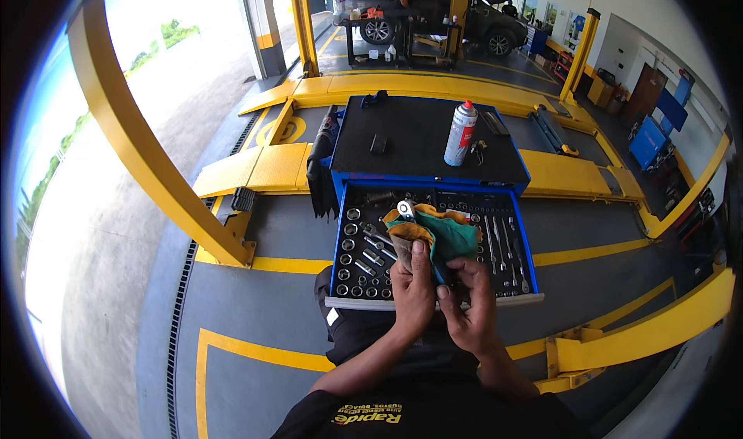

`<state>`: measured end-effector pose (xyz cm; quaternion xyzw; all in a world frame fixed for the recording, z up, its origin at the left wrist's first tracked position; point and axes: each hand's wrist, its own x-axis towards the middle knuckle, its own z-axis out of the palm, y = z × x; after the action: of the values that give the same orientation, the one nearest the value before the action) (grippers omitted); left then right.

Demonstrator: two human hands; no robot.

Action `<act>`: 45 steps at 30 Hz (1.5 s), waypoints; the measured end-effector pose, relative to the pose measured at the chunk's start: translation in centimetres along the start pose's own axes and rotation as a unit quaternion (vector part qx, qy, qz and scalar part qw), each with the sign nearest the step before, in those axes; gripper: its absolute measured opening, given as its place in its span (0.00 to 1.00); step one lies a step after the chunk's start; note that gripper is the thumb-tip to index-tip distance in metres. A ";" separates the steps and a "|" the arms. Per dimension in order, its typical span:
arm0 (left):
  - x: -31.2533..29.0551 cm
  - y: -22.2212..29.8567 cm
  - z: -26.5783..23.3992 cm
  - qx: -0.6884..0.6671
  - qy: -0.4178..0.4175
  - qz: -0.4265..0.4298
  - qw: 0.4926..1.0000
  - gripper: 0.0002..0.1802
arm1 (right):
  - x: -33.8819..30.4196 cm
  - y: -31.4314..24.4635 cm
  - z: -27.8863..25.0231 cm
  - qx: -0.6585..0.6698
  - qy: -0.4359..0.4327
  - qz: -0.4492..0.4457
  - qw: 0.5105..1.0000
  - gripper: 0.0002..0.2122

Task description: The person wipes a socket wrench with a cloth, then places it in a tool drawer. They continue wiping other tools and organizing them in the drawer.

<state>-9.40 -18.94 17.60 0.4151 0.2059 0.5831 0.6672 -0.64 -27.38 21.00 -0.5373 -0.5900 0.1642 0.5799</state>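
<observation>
A ratchet wrench [405, 210] points away from me over an open drawer, its shiny round head showing above a green and orange-brown rag [453, 234]. The rag is bunched around the rest of the tool, so most of the handle is hidden. My left hand [415, 290] is closed on the rag and ratchet, thumb on top. My right hand [470, 309] has its fingers curled at the rag's near right side, gripping its lower part. Beneath both hands, the drawer [433, 305] holds sockets [347, 245], extension bars [374, 258] and slim wrenches [495, 241] in black cutouts.
On the blue tool cabinet's black top [410, 129] stand a spray can [461, 134] with a red cap and a small black box [378, 143]. Black cloth [321, 172] hangs at its left side. Yellow lift ramps [263, 168] and posts [147, 121] surround it. A dark car [433, 13] stands behind.
</observation>
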 end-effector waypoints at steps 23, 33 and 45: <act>6.6 -1.5 -2.2 -0.450 -0.251 -0.152 0.844 0.42 | 1.3 1.4 -3.0 0.171 0.047 0.190 0.966 0.15; 4.2 -4.2 -5.8 0.319 -0.168 0.037 0.932 0.16 | -1.1 6.1 -1.7 0.010 -0.037 0.110 0.993 0.11; 6.1 -12.2 -18.9 -0.347 0.006 -0.276 0.896 0.28 | 9.0 28.4 -16.3 0.043 0.235 0.370 0.898 0.15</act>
<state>-14.95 -6.94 -1.58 0.0799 0.1009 0.4127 0.9017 28.24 -16.48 6.89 -0.7146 -0.1877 0.2610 0.6213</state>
